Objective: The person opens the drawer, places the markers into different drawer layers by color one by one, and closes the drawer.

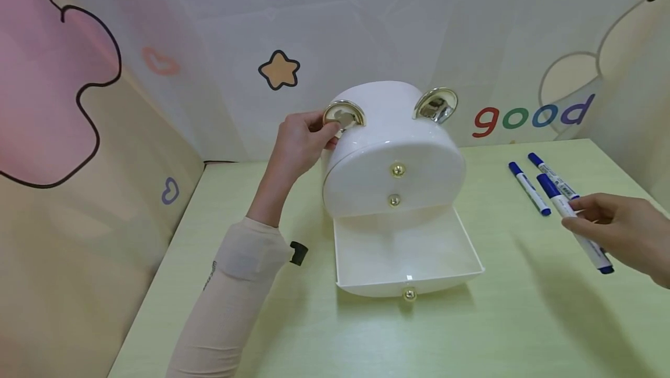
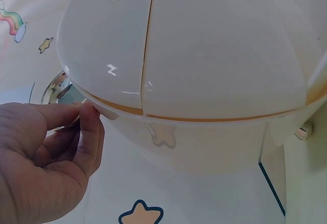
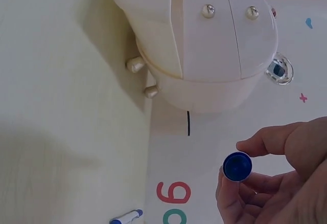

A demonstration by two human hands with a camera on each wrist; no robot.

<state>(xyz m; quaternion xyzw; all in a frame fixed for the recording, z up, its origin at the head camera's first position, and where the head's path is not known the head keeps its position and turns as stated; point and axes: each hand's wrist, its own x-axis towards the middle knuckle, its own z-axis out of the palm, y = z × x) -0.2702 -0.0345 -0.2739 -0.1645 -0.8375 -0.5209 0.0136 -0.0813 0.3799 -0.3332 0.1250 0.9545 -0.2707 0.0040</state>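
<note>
A white storage box (image 1: 389,116) with two gold ears and gold knobs stands on the table, its bottom drawer (image 1: 408,244) pulled out. My left hand (image 1: 303,142) pinches the left gold ear (image 1: 345,109) between thumb and fingers, also seen in the left wrist view. To the right of the box, my right hand (image 1: 623,227) grips a white marker (image 1: 594,253) with a blue cap, tilted above the table. In the right wrist view the marker shows end-on as a blue disc (image 3: 237,166) between thumb and fingers. The inside of the drawer shows no objects.
Two more blue-capped markers, a near one (image 1: 530,189) and a farther one (image 1: 557,179), lie right of the box; the held marker partly overlaps the farther one. A pale green table (image 1: 293,331) meets printed cloth walls (image 1: 225,75) at the back and sides.
</note>
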